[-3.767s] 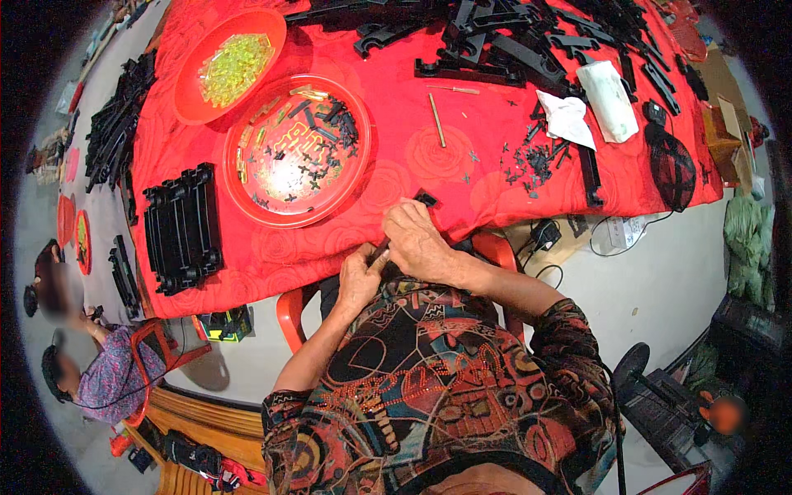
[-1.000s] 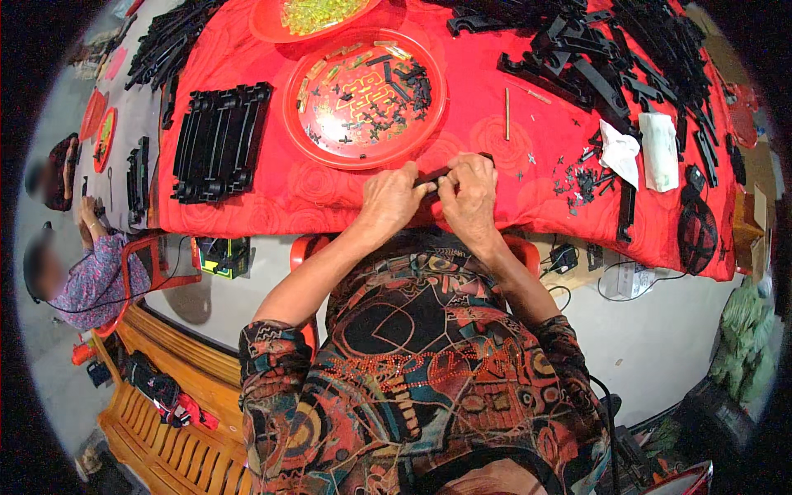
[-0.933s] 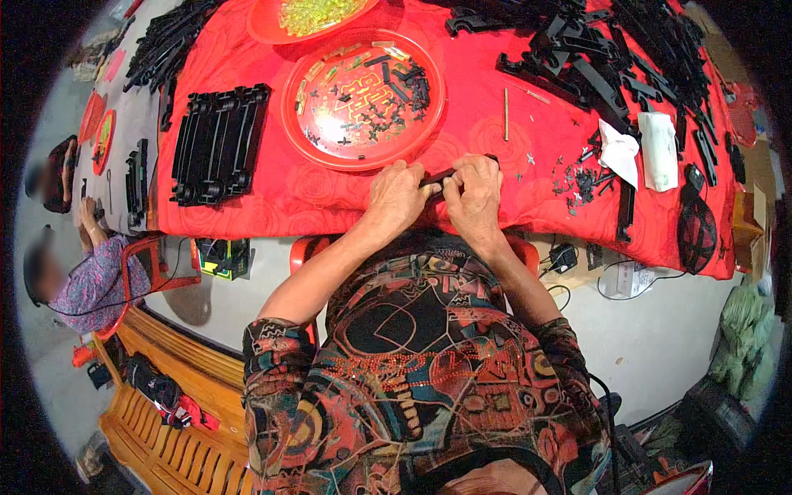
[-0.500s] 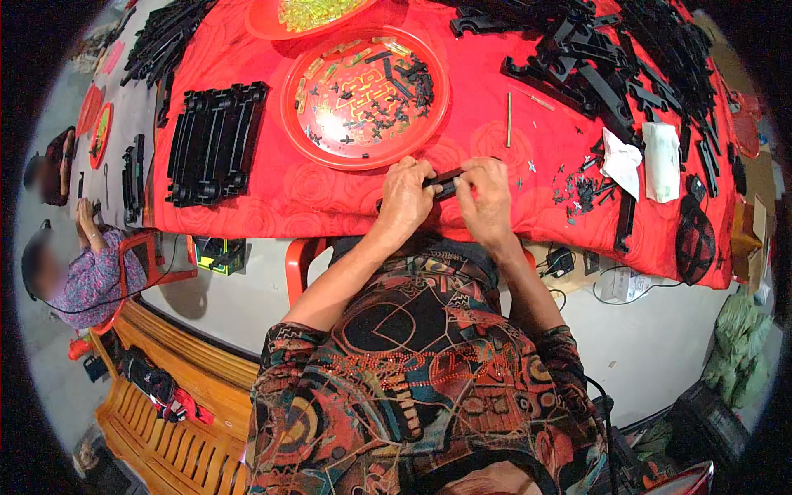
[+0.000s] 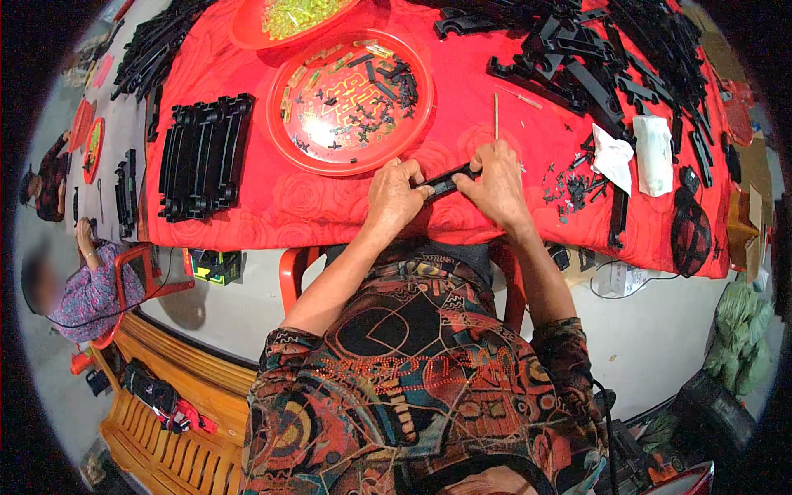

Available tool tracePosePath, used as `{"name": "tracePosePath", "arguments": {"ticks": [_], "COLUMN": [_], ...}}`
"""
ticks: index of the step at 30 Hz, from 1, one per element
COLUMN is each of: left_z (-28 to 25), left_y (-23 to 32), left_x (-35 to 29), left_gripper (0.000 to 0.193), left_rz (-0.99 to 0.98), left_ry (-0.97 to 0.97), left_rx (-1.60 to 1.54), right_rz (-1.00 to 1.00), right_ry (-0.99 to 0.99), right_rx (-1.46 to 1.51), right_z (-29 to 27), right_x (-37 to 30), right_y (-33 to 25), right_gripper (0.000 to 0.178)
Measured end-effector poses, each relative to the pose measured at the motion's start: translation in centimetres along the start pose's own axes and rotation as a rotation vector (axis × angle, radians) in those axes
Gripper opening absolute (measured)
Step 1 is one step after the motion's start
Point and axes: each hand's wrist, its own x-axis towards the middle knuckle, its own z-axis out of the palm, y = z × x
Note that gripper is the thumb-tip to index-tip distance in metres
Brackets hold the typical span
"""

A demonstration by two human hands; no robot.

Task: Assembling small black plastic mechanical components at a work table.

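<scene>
Between both hands, over the near edge of the red table, is a long black plastic part (image 5: 446, 183), slanting up to the right. My left hand (image 5: 396, 193) grips its left end, thumb on top. At the other end my right hand (image 5: 497, 185) is closed round it, thumb pressing along its upper side. Fingers cover both ends, and any small piece under them is hidden. Just beyond my left hand stands a round red tray (image 5: 285, 153) with small black cross-shaped pieces (image 5: 355, 130) and several little clear yellowish tubes (image 5: 297, 77).
Assembled black parts (image 5: 205, 157) lie in a row at left. Loose black parts (image 5: 577, 62) heap up at far right. Nearer lie black scraps (image 5: 569, 190), a crumpled tissue (image 5: 612, 158) and a white roll (image 5: 652, 155). A thin stick (image 5: 497, 115) lies beyond my right hand.
My hands have drawn slightly apart, showing more of the black part between them. The right hand has turned and lowered its thumb onto it. The whole view has shifted a little.
</scene>
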Motion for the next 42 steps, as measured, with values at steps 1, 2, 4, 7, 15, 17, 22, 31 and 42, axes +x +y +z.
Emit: {"name": "tracePosePath", "arguments": {"ticks": [1, 2, 4, 7, 15, 17, 22, 31, 42], "left_z": [0.0, 0.1, 0.0, 0.1, 0.1, 0.1, 0.0, 0.2, -0.2], "left_y": [0.1, 0.3, 0.7, 0.6, 1.0, 1.1, 1.4, 1.2, 1.2], "left_x": [0.1, 0.1, 0.1, 0.1, 0.4, 0.5, 0.5, 1.1, 0.9], "left_gripper": [0.026, 0.026, 0.028, 0.030, 0.033, 0.033, 0.031, 0.032, 0.030], "left_rz": [0.000, 0.003, -0.045, -0.015, -0.048, -0.053, -0.076, -0.103, -0.115], "left_ry": [-0.001, -0.004, 0.004, 0.018, -0.010, -0.014, -0.039, -0.103, -0.122], "left_rx": [0.009, 0.008, 0.061, 0.084, 0.116, 0.130, 0.172, 0.213, 0.160], "right_rz": [0.003, 0.007, -0.048, -0.073, -0.134, -0.115, -0.139, -0.132, 0.067], "right_ry": [-0.101, -0.099, -0.195, -0.237, -0.249, -0.289, -0.326, -0.374, 0.191], "right_rx": [-0.049, -0.050, -0.186, -0.228, -0.255, -0.259, -0.248, -0.281, 0.073], "right_z": [-0.4, -0.5, -0.5, -0.9, -0.2, -0.2, -0.1, 0.2, -1.4], "right_x": [0.4, 0.9, 1.7, 1.9, 2.4, 2.6, 2.7, 3.3, 6.6], "right_y": [-0.1, -0.1, -0.4, -1.1, -0.9, -1.0, -1.1, -1.2, 6.2], "right_gripper": [0.037, 0.037, 0.043, 0.046, 0.047, 0.047, 0.044, 0.043, 0.030]}}
